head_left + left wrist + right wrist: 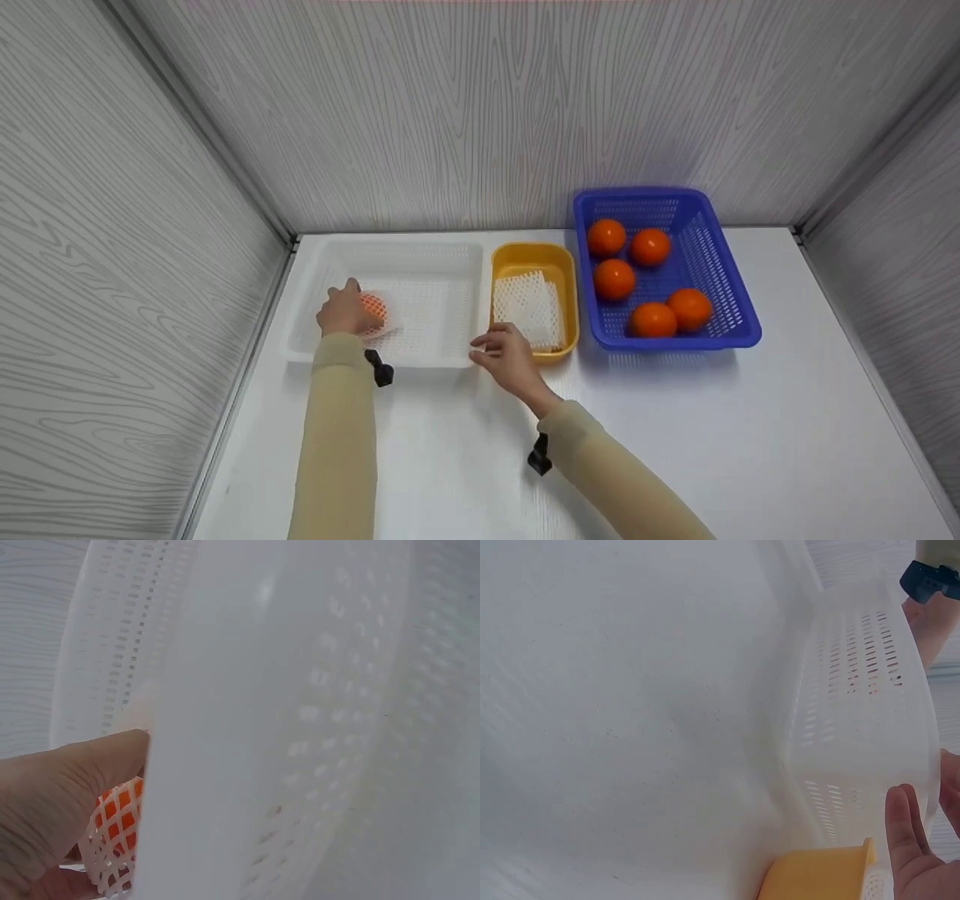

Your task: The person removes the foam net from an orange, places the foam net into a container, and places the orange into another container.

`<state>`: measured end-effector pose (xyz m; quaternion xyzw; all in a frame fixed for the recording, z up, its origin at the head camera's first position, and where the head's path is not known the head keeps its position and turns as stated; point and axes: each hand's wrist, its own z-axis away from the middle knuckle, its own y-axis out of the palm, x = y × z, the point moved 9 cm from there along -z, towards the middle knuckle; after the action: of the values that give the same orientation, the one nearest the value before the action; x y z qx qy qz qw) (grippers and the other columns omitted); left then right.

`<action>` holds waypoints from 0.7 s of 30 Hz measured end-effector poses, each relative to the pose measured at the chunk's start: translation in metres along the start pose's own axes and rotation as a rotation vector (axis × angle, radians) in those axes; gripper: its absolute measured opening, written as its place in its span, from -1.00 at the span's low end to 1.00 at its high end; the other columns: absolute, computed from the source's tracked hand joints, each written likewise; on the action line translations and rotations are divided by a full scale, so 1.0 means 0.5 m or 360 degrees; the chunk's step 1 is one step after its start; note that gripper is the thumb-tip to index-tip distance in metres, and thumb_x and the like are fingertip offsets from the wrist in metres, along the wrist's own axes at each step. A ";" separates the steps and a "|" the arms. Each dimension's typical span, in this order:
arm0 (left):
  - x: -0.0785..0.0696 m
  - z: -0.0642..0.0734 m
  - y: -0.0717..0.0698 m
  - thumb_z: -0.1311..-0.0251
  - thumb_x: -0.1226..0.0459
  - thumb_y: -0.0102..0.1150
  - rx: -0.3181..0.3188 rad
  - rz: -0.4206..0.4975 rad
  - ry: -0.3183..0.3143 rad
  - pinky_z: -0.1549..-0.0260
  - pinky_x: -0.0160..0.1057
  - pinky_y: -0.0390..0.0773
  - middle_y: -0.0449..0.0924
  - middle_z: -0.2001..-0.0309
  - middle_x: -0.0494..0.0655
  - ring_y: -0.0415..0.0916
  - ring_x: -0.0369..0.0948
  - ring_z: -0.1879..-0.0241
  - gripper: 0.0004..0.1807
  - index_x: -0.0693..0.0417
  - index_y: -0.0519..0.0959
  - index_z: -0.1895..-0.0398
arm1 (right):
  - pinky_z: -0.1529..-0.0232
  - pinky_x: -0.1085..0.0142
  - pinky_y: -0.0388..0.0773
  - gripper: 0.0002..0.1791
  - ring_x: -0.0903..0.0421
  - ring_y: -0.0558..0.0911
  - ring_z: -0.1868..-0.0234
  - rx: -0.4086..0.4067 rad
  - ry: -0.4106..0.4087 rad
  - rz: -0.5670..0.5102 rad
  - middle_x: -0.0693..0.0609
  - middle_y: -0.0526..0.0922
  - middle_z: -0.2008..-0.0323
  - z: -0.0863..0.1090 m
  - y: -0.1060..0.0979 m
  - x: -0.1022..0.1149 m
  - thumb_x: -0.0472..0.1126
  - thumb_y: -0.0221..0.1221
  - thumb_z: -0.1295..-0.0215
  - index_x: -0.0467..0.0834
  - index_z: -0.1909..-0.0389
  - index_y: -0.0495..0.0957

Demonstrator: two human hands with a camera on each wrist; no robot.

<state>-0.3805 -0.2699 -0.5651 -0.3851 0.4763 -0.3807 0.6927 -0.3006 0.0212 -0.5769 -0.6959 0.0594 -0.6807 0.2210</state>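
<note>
My left hand [345, 309] reaches into the left part of the white basket [442, 300] and holds an orange in a foam net [377, 311]. In the left wrist view the thumb and fingers lie around the netted orange [120, 821], partly hidden by the basket's wall. My right hand [514, 364] hovers at the white basket's front right corner, beside the yellow container [572, 300], fingers loosely bent with nothing between them. White foam nets [529, 304] lie stacked in that container.
A blue basket [724, 259] with several loose oranges [615, 280] stands to the right of the yellow container. All three containers sit in a row on a white table [450, 442]. Grey wood-grain panels [435, 112] rise behind and at both sides.
</note>
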 end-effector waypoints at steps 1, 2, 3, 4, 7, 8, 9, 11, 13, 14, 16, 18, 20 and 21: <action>0.001 0.000 0.001 0.00 0.16 0.47 0.0002 -0.0006 -0.0007 -0.01 0.32 0.40 0.31 -0.12 0.43 0.35 0.34 -0.09 -0.19 0.27 0.30 -0.27 | 0.03 0.24 0.58 -0.85 0.05 0.57 0.05 0.0000 0.0008 -0.0003 -0.13 0.43 -0.12 0.000 0.000 -0.001 -0.25 0.33 -0.24 -0.18 0.19 0.71; 0.002 -0.001 0.003 0.01 0.13 0.47 0.0003 -0.0013 -0.0013 -0.02 0.34 0.37 0.31 -0.13 0.44 0.31 0.35 -0.12 -0.19 0.26 0.30 -0.27 | 0.02 0.24 0.58 -0.85 0.05 0.57 0.05 0.0003 0.0016 -0.0003 -0.12 0.43 -0.12 0.000 0.000 -0.003 -0.25 0.33 -0.25 -0.17 0.19 0.71; 0.003 -0.001 0.005 0.01 0.11 0.47 0.0007 -0.0022 -0.0019 -0.03 0.35 0.35 0.30 -0.15 0.44 0.28 0.35 -0.15 -0.18 0.26 0.30 -0.27 | 0.02 0.24 0.58 -0.85 0.05 0.57 0.05 0.0008 0.0021 -0.0007 -0.12 0.43 -0.13 0.000 0.001 -0.004 -0.25 0.33 -0.25 -0.17 0.18 0.71; 0.005 -0.002 0.007 0.01 0.09 0.47 0.0013 -0.0028 -0.0022 -0.04 0.37 0.33 0.28 -0.17 0.44 0.24 0.35 -0.18 -0.16 0.25 0.30 -0.28 | 0.03 0.25 0.58 -0.85 0.06 0.57 0.05 0.0012 0.0026 -0.0011 -0.11 0.43 -0.13 0.000 0.001 -0.005 -0.24 0.33 -0.25 -0.17 0.18 0.71; 0.006 -0.003 0.015 -0.01 0.10 0.46 0.0053 0.0011 -0.0021 -0.07 0.36 0.30 0.25 -0.20 0.39 0.23 0.32 -0.20 -0.15 0.24 0.27 -0.31 | 0.03 0.25 0.58 -0.85 0.05 0.57 0.04 0.0020 0.0022 -0.0015 -0.11 0.42 -0.13 0.000 0.003 -0.006 -0.24 0.32 -0.26 -0.17 0.17 0.70; 0.005 -0.002 0.018 -0.02 0.13 0.46 0.0078 0.0036 -0.0009 -0.07 0.35 0.32 0.26 -0.20 0.38 0.26 0.31 -0.18 -0.15 0.25 0.25 -0.32 | 0.03 0.25 0.58 -0.85 0.05 0.57 0.04 0.0021 0.0018 -0.0013 -0.12 0.42 -0.13 0.000 0.003 -0.006 -0.24 0.32 -0.26 -0.17 0.17 0.70; 0.003 -0.002 0.022 -0.03 0.16 0.45 0.0103 0.0061 0.0003 -0.07 0.32 0.34 0.27 -0.19 0.37 0.29 0.29 -0.16 -0.15 0.26 0.24 -0.33 | 0.02 0.25 0.58 -0.85 0.05 0.57 0.04 0.0019 0.0012 -0.0014 -0.12 0.42 -0.13 0.000 0.003 -0.005 -0.24 0.32 -0.26 -0.17 0.17 0.70; 0.000 -0.002 0.027 -0.04 0.21 0.43 0.0145 0.0106 0.0020 -0.07 0.28 0.37 0.32 -0.17 0.36 0.35 0.27 -0.12 -0.16 0.27 0.21 -0.33 | 0.02 0.25 0.57 -0.84 0.05 0.57 0.04 0.0012 0.0002 -0.0012 -0.13 0.43 -0.12 0.000 0.002 -0.004 -0.24 0.32 -0.25 -0.18 0.18 0.70; -0.003 -0.002 0.030 -0.06 0.24 0.41 0.0173 0.0118 0.0032 -0.08 0.24 0.39 0.33 -0.17 0.36 0.38 0.25 -0.10 -0.15 0.25 0.17 -0.36 | 0.02 0.25 0.58 -0.84 0.05 0.57 0.05 0.0006 -0.0011 -0.0011 -0.13 0.43 -0.12 0.001 0.001 -0.003 -0.24 0.33 -0.25 -0.19 0.18 0.71; -0.004 -0.002 0.032 -0.06 0.23 0.41 0.0179 0.0106 0.0034 -0.08 0.24 0.38 0.33 -0.18 0.36 0.39 0.25 -0.10 -0.13 0.22 0.15 -0.38 | 0.02 0.25 0.58 -0.84 0.05 0.57 0.05 0.0005 -0.0017 -0.0012 -0.13 0.43 -0.12 0.001 0.001 -0.002 -0.24 0.33 -0.25 -0.19 0.18 0.70; -0.005 -0.002 0.032 -0.07 0.21 0.41 0.0177 0.0074 0.0032 -0.09 0.25 0.37 0.29 -0.20 0.36 0.38 0.26 -0.10 -0.13 0.17 0.16 -0.41 | 0.03 0.25 0.58 -0.84 0.05 0.57 0.05 0.0002 -0.0027 -0.0016 -0.14 0.43 -0.13 0.002 0.001 0.000 -0.25 0.33 -0.25 -0.20 0.18 0.70; -0.007 -0.002 0.032 -0.07 0.19 0.39 0.0182 0.0029 0.0041 -0.09 0.25 0.37 0.27 -0.20 0.37 0.37 0.27 -0.10 -0.14 0.14 0.19 -0.42 | 0.02 0.25 0.58 -0.84 0.04 0.58 0.04 -0.0002 -0.0026 -0.0023 -0.15 0.43 -0.13 0.002 0.000 0.000 -0.25 0.33 -0.24 -0.20 0.19 0.70; -0.009 0.001 0.029 -0.07 0.17 0.39 0.0194 -0.0002 0.0052 -0.09 0.26 0.36 0.28 -0.19 0.38 0.37 0.28 -0.10 -0.17 0.15 0.24 -0.41 | 0.03 0.25 0.58 -0.84 0.04 0.58 0.04 -0.0005 -0.0011 -0.0029 -0.15 0.43 -0.14 0.001 0.000 -0.001 -0.25 0.33 -0.24 -0.20 0.19 0.70; -0.012 0.002 0.027 -0.07 0.16 0.38 0.0198 -0.0007 0.0058 -0.09 0.26 0.36 0.29 -0.18 0.38 0.37 0.28 -0.09 -0.19 0.17 0.26 -0.39 | 0.02 0.25 0.58 -0.84 0.03 0.57 0.04 -0.0004 -0.0003 -0.0032 -0.15 0.43 -0.14 0.001 0.000 -0.002 -0.25 0.33 -0.24 -0.20 0.19 0.70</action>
<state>-0.3788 -0.2591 -0.5746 -0.3353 0.4635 -0.4181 0.7056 -0.3004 0.0218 -0.5778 -0.6974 0.0530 -0.6822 0.2131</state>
